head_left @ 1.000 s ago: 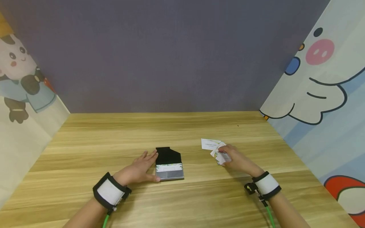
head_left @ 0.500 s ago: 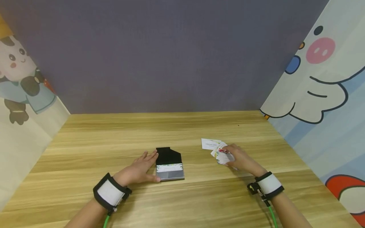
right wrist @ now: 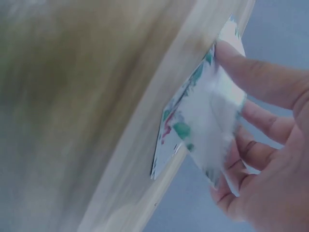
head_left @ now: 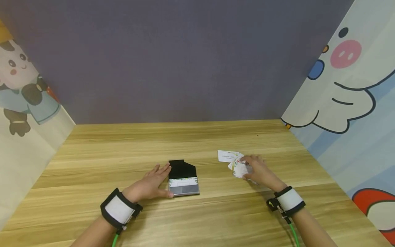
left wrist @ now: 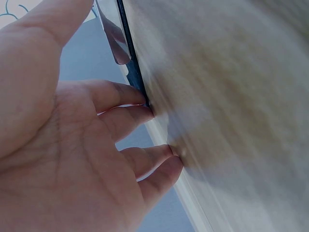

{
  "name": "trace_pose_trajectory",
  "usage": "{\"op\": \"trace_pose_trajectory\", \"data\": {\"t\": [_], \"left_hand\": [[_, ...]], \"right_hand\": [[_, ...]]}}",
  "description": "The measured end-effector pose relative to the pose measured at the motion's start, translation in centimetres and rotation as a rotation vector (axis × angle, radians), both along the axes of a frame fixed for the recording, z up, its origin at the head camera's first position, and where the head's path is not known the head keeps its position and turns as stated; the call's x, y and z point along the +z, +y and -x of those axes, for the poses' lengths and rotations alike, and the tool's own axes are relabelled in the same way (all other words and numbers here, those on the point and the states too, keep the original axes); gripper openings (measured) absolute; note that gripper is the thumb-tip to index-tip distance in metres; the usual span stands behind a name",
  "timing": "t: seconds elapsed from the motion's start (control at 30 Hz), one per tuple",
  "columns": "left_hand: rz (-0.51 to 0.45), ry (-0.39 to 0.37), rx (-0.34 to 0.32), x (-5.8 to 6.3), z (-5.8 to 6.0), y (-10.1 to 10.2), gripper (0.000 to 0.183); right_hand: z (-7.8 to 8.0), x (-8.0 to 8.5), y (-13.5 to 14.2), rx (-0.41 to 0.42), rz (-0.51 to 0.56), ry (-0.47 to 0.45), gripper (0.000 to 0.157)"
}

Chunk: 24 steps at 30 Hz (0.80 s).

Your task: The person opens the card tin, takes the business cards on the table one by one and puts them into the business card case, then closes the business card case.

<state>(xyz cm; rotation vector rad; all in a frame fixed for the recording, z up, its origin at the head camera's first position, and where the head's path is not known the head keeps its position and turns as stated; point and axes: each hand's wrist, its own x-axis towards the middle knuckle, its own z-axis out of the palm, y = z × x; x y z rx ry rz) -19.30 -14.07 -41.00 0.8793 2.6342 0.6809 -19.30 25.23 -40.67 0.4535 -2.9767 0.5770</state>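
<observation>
My left hand lies beside an open business card case, fingertips at its left edge and thumb at its near left corner. The case has a black flap folded back and a grey shiny front, with a white leaf-patterned card showing inside. To the right, my right hand pinches a white business card with green leaf print, thumb on one edge and fingers on the other. In the right wrist view that card is tilted over other fanned cards on the table.
A white business card with small text lies flat just left of the fanned pile. The wooden table meets a dark grey wall at the back. Cartoon-printed curtains flank both sides.
My right hand shifts slightly right, then stays over the pile. The red print seen under its fingers is now mostly covered by a white leaf-patterned card. My left hand and the case stay put.
</observation>
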Motion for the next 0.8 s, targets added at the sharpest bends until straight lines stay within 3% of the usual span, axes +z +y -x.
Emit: {"op": "trace_pose_trajectory", "data": {"t": [0.2,0.37,0.57,0.8], "left_hand": [[0.000,-0.002,0.000,0.0,0.0,0.0,0.094],[-0.004,-0.005,0.000,0.1,-0.1,0.0,0.093],[-0.002,-0.004,-0.002,0.2,-0.1,-0.1,0.093],[0.003,-0.001,-0.002,0.2,-0.1,0.0,0.093]], "right_hand": [[0.3,0.3,-0.3,0.035,0.028,0.028,0.037],[0.5,0.7,-1.0,0.086,0.056,0.044,0.034],[0.9,1.3,-3.3,0.172,0.049,0.075,0.035],[1.4,1.6,-6.3,0.234,0.156,0.074,0.027]]}}
